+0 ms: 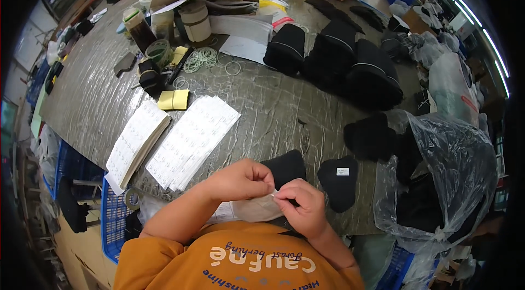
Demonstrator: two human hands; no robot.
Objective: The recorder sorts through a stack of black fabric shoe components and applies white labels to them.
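In front of my chest, my left hand (244,179) and my right hand (302,205) meet, both with fingers pinched. A tiny white label (274,194) shows between their fingertips. Below my hands lies a pale sheet (257,209), partly covered by them and my shirt. Just beyond my fingers is a black fabric piece (287,166), its near part hidden. To its right, a similar black piece (338,191) lies flat with a small white label (342,171) stuck on it.
Two stacks of printed white label sheets (191,139) (134,142) lie left. Beyond are a yellow pad (173,100), rubber bands (201,59) and jars (139,28). Bundled black pieces (328,52) stand far right; a clear plastic bag (443,153) holds more. Two people work across the table.
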